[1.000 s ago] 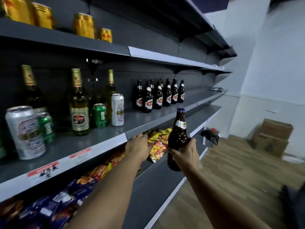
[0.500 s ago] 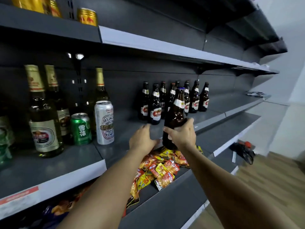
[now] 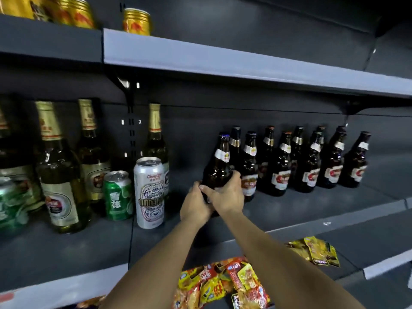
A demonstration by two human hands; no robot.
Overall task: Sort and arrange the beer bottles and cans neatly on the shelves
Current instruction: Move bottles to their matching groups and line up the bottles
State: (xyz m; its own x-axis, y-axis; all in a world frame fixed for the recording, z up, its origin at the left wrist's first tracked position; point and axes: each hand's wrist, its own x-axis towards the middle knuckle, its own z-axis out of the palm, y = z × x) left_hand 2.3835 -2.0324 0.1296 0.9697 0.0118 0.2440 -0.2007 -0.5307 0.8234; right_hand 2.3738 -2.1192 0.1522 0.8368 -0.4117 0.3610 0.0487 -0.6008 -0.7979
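From the head camera, both hands met around 1 brown bottle over the middle shelf. The right hand wrapped the lower body of the bottle, fingers curled around its right side and thumb across the front. The left hand closed on the bottle's lower left side, its thumb touching the right thumb. The bottle stood nearly upright, tilted slightly, with a blue cap and a white neck label; its base was hidden behind the hands, so whether it touched the shelf could not be told.

Just right of it, a group of dark bottles with red labels stood in loose rows toward the back panel; the nearest one sat just beside the right hand's fingers. Left of the hands, well apart, stood a tall white can, with a shorter green can just beside it. Behind and left of those cans stood green-glass bottles with gold foil necks, and more green cans showed blurred at the left edge.

On the upper shelf, gold cans stood at the left. On the lower shelf, red and yellow snack packets lay in a loose heap beneath the forearms, with a few yellow packets lying apart to the right.
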